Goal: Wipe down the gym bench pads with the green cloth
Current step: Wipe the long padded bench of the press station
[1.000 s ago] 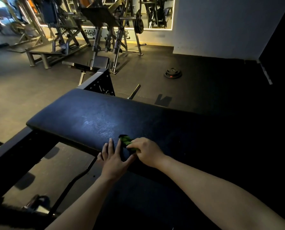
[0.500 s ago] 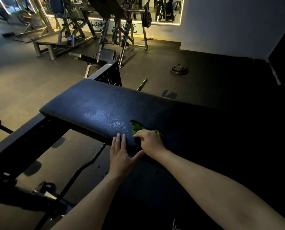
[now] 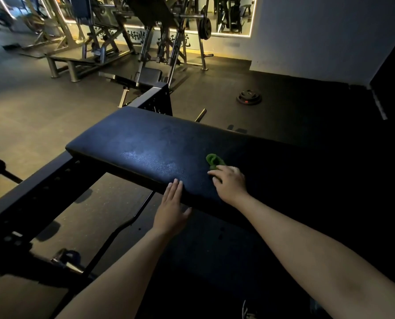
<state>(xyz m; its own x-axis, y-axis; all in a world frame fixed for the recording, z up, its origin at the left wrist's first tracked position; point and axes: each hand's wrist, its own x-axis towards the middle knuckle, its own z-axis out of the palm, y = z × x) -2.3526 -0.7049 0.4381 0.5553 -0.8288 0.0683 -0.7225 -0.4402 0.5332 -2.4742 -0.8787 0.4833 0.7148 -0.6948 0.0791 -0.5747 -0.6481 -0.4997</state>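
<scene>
Moved: the green cloth (image 3: 214,161) has been carried farther along the bench pad (image 3: 146,143) by the right hand (image 3: 229,183), now apart from the left hand (image 3: 171,208).
Grip: the right is clamped on the cloth; the left is laid flat on the pad's near edge, fingers straight.
Surface: dark padding, lit pale at its left end.
Room: dim gym, rubber floor (image 3: 31,116).
Around: machines (image 3: 159,42) are seen behind the pad; a weight plate (image 3: 249,97) lies on the floor beyond it.

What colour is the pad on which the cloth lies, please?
The bench pad under the green cloth is dark blue-black, best seen in the head view.
</scene>
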